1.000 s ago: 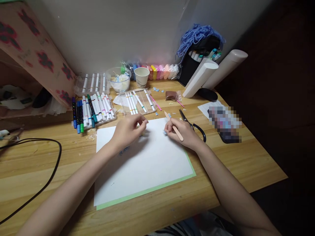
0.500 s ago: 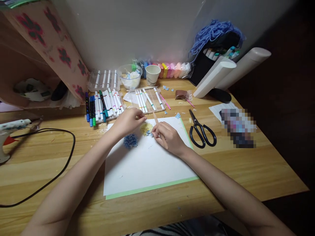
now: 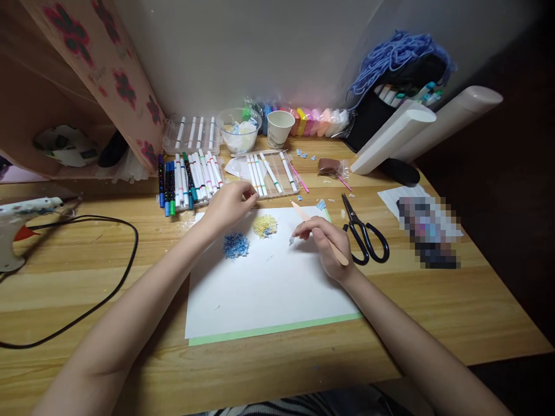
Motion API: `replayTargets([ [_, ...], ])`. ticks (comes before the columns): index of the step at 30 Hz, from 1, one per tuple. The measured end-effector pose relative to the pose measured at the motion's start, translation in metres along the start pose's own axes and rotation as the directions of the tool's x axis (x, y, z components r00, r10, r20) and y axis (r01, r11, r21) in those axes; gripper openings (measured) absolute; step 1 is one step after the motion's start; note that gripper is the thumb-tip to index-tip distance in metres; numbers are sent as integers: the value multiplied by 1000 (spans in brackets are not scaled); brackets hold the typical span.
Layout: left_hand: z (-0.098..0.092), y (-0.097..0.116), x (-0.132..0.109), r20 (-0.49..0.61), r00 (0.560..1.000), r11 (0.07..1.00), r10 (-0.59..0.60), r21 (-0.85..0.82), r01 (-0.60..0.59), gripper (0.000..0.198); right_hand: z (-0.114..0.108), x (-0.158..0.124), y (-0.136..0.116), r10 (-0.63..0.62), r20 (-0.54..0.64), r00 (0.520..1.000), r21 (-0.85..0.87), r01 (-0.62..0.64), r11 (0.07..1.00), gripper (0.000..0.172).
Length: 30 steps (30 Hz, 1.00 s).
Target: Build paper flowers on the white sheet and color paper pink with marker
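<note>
A white sheet of paper (image 3: 269,283) lies on a green sheet on the wooden desk. Two small heaps of shreds sit on it, a blue heap (image 3: 236,245) and a yellow heap (image 3: 265,225). My left hand (image 3: 229,203) rests at the paper's far edge above the heaps, its fingers pinched together on something I cannot make out. My right hand (image 3: 326,244) is closed on a thin wooden stick (image 3: 318,232) that points up and left, and its fingertips pinch a tiny pale scrap (image 3: 291,240) against the paper to the right of the yellow heap.
Black scissors (image 3: 364,231) lie just right of the paper. Marker pens (image 3: 191,179), a clear tray of pens (image 3: 271,172), a plastic bowl (image 3: 239,129) and a paper cup (image 3: 278,128) stand behind. A glue gun (image 3: 21,222) with a black cable (image 3: 113,289) lies at the left.
My right hand went left to the yellow heap, then drew back to the right with the stick. The blue and yellow heaps, hidden under my hands before, now show. The camera view shifted left.
</note>
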<state>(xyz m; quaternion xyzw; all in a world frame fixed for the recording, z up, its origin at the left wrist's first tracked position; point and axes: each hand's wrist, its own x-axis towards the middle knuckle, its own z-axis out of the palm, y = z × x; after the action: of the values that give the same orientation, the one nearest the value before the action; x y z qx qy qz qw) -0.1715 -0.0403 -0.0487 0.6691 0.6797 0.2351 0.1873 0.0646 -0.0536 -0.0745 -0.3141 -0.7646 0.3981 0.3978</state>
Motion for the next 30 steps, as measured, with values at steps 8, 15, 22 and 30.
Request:
replayTargets([
  [8,-7,9,-5,186,964,981,193,-52,-186,13,10,1,3,66,177,982,-96,-50,994,18],
  [15,-11,18,-14,404,859,935,315,22,-353,13,10,0,5,-37,208,977,-182,75,980,17],
  [22,-8,23,-15,419,857,928,300,81,-364,12,13,1,7,-83,213,973,-187,124,974,16],
  [30,-8,20,-14,435,836,917,335,52,-395,11,12,2,9,-145,235,961,-221,198,955,16],
])
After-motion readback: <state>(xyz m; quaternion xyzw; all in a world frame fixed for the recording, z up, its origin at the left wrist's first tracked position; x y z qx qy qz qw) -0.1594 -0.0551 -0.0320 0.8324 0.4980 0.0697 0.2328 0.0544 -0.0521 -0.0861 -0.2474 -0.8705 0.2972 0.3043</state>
